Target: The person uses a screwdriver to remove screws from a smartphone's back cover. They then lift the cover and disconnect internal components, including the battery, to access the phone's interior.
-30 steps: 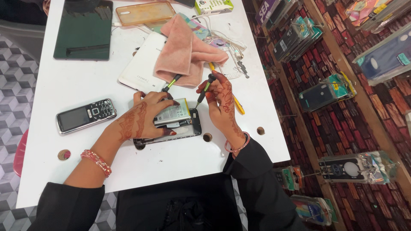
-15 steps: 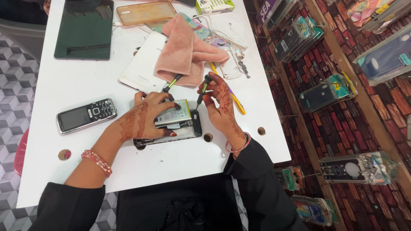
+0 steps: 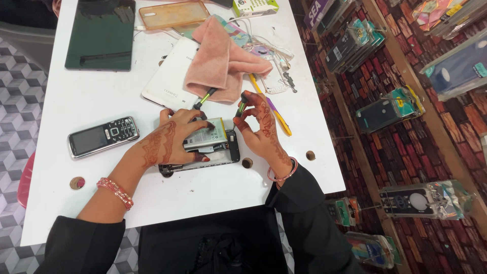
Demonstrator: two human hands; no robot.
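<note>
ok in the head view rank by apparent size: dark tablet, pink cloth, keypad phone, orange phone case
1. dark tablet, the largest.
2. pink cloth, crumpled, so only roughly second.
3. orange phone case and keypad phone look alike; the case lies farther away, so no ranking.

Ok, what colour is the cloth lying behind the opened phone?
Pink: the cloth shows best in the head view.

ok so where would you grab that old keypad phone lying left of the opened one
Take the keypad phone across its two long edges near the middle, coming straight down from above. It lies flat and face up on the white table, its length running left to right, and bare tabletop lies along both long edges, so fingers could settle there. The left hand is nearest.
</note>
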